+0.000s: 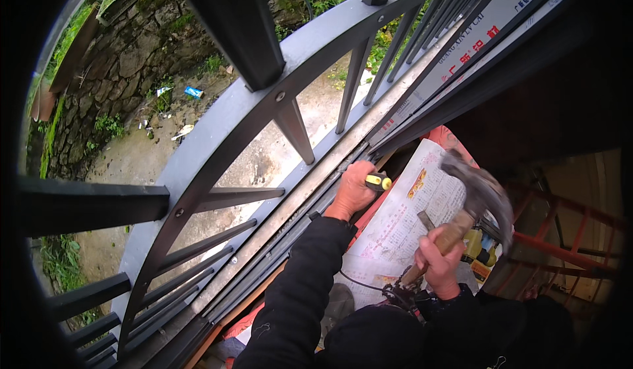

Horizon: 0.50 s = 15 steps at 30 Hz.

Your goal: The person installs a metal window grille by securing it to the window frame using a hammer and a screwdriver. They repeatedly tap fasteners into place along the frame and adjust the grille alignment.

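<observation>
Two hands work near the middle of the head view. The left hand (357, 185) is wrapped tight around a tool (378, 182) with a yellow and black end. The fist hides the rest of it, and it sits right at the middle, over the edge of the track (290, 238). The right hand (440, 263), lower right of the middle, grips a hammer (455, 232) by its wooden handle. The dark hammer head is blurry and sits up and to the right of that hand. A flat gray bit (426, 220) pokes up by the right thumb; I cannot tell if the hand holds it.

A big curved rail (217, 122) with black bars (237, 29) fills the left and top of the frame. It blocks part of the ground (132, 164) and the stone wall (135, 56) at the upper left. A blue wrapper (193, 92) lies on that ground. The left sleeve (298, 286) covers some of the track.

A white sheet (422, 184) with print lies behind the hammer. A thin cord (362, 282) crosses its lower part. A yellow thing (473, 244) is partly hidden just right of the hammer handle. Red bars (550, 245) stand at the right. A printed strip (475, 42) slants across the upper right.
</observation>
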Each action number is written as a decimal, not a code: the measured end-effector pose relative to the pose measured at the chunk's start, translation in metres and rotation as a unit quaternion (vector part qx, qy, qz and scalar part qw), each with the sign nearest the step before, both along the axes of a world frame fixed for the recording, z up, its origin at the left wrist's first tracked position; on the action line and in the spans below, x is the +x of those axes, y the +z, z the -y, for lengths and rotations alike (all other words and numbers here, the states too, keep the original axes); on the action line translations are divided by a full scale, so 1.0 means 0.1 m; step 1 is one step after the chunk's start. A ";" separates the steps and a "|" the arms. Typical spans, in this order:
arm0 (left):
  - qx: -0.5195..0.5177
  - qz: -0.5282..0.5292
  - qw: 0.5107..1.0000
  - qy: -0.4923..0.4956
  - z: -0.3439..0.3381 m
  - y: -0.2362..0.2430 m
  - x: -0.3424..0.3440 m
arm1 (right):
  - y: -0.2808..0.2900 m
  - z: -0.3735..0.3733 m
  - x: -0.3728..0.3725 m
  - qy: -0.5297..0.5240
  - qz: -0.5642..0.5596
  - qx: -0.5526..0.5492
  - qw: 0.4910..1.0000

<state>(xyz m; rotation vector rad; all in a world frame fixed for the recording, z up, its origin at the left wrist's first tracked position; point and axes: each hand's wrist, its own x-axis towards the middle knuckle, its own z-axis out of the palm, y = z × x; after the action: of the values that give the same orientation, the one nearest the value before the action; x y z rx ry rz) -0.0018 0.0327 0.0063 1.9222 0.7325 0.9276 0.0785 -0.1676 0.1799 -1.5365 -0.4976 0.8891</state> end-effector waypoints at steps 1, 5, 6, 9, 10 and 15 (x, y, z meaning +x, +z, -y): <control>0.008 0.007 1.000 -0.015 0.02 0.02 0.04 | 0.03 0.00 0.01 -0.026 -0.006 0.037 0.999; 0.024 0.009 1.000 -0.014 0.08 0.09 0.15 | 0.01 0.05 -0.03 -0.013 0.019 0.034 0.999; 0.022 0.007 1.000 -0.012 0.08 0.09 0.15 | -0.01 0.07 -0.03 0.001 0.011 0.006 1.000; 0.040 0.014 0.999 0.006 0.06 0.08 0.12 | -0.07 0.13 -0.06 0.040 0.006 -0.068 0.997; 0.047 0.017 0.999 0.013 0.06 0.07 0.12 | -0.09 0.15 -0.08 0.052 0.002 -0.067 0.996; 0.035 0.027 0.999 0.009 0.05 0.06 0.11 | -0.17 0.19 -0.12 0.082 -0.015 -0.060 0.995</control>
<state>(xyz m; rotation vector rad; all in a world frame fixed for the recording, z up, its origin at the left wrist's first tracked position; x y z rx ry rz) 0.0090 0.0276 0.0123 1.9467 0.6956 1.0256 0.0669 -0.1864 0.1628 -1.6042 -0.5637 1.0846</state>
